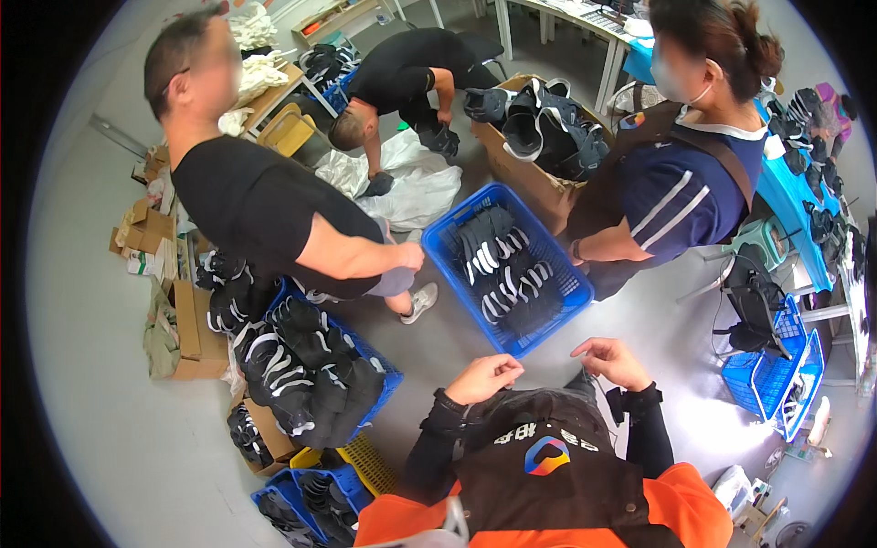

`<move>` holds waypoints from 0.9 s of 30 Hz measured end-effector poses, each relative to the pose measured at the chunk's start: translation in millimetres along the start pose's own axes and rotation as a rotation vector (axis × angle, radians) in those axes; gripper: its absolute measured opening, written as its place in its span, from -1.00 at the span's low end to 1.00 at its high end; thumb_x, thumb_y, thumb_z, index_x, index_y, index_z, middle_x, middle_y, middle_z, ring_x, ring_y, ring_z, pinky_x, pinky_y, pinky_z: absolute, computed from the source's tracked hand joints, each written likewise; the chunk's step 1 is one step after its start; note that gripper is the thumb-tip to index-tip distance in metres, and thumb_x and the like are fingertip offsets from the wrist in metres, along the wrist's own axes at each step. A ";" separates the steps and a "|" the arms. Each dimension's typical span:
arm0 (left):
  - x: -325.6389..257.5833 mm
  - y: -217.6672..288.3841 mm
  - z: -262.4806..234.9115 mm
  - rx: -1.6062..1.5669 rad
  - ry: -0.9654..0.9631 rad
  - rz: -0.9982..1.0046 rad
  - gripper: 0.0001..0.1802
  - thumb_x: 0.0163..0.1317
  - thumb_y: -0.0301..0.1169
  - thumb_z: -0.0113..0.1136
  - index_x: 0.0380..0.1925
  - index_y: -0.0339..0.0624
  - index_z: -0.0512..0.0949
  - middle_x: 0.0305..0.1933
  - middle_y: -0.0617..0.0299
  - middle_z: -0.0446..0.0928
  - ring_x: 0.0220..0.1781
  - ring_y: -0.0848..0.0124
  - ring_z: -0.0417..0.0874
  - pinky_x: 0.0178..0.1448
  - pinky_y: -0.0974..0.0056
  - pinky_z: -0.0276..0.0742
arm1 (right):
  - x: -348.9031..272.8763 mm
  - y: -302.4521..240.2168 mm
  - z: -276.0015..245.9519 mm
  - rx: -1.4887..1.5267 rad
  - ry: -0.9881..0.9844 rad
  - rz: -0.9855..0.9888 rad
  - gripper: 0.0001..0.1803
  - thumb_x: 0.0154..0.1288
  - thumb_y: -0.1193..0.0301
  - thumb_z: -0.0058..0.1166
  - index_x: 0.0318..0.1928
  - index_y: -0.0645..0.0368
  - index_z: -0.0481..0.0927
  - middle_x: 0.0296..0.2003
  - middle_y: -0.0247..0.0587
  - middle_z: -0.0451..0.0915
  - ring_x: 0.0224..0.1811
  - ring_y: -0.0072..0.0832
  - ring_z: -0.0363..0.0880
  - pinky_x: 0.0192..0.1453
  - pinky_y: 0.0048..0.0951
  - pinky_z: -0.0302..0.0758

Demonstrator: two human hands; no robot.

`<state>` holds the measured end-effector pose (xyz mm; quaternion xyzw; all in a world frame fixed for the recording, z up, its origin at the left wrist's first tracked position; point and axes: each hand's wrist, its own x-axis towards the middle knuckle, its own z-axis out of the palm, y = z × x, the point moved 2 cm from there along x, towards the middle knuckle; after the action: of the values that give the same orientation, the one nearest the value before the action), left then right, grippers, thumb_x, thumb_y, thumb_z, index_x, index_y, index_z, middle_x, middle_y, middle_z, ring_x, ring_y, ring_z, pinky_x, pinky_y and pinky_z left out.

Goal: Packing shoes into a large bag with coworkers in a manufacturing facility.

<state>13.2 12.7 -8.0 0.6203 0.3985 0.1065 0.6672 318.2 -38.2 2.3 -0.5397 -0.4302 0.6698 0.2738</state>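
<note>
My left hand is held in front of my waist, its fingers curled together with nothing visible in them. My right hand hovers at about the same height, its index finger and thumb apart and the palm bare. Just beyond both hands is a blue plastic crate. Inside it lie rows of black shoe uppers with white edges. The crate's near edge is close to my left fingertips; I cannot tell whether they touch. Dark bands circle both my wrists.
One person stands at the crate's left, another at its right. Beyond, a third person bends over a white sack. A cardboard box holds black shoes. Filled blue crates stand at left, stacked crates at right.
</note>
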 end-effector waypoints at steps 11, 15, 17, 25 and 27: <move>-51.6 -25.4 -123.3 0.025 0.004 -0.096 -0.73 0.50 -0.26 0.16 -0.08 -0.26 0.64 -0.32 0.32 0.64 -0.25 0.58 0.63 -0.09 0.39 0.56 | 85.3 38.9 76.6 0.039 0.034 0.099 -0.78 0.36 0.48 0.06 -0.06 0.18 0.71 -0.53 -0.45 0.53 -0.48 -0.67 0.47 -0.34 -0.57 0.41; -34.4 -43.8 -153.9 0.032 -0.008 -0.167 -0.72 0.51 -0.27 0.14 -0.08 -0.29 0.64 -0.31 0.31 0.64 -0.24 0.55 0.65 -0.07 0.38 0.57 | 156.7 152.0 58.6 0.253 0.270 0.303 -0.84 0.36 0.47 0.09 -0.17 0.20 0.71 -0.56 -0.39 0.54 -0.58 -0.62 0.46 -0.48 -0.55 0.36; -27.1 -62.5 -167.7 -0.023 -0.011 -0.163 -0.72 0.51 -0.28 0.13 -0.07 -0.30 0.64 -0.30 0.30 0.65 -0.24 0.54 0.65 -0.06 0.38 0.58 | 182.2 218.5 50.1 0.237 0.414 0.402 -0.83 0.35 0.42 0.11 -0.19 0.23 0.71 -0.54 -0.28 0.60 -0.61 -0.55 0.52 -0.57 -0.49 0.38; 6.4 -154.3 -222.8 0.045 -0.241 -0.391 -0.71 0.52 -0.26 0.14 -0.06 -0.29 0.63 -0.27 0.26 0.66 -0.24 0.54 0.66 -0.04 0.39 0.58 | 254.4 393.0 116.0 0.305 0.658 0.753 -0.79 0.29 0.36 0.09 -0.29 0.24 0.67 -0.50 -0.17 0.64 -0.61 -0.40 0.57 -0.58 -0.35 0.50; 14.6 -176.0 -242.7 0.079 -0.315 -0.389 -0.71 0.53 -0.27 0.12 -0.04 -0.30 0.62 -0.27 0.26 0.65 -0.23 0.53 0.65 -0.04 0.39 0.58 | 278.9 427.4 144.6 0.358 0.766 0.751 -0.75 0.20 0.36 0.05 -0.44 0.30 0.66 -0.60 -0.04 0.63 -0.62 -0.27 0.62 -0.50 -0.21 0.57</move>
<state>-200.3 165.7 -153.3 0.5666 0.4054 -0.1376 0.7041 146.7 -52.1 -499.4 -0.8054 0.0417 0.5402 0.2406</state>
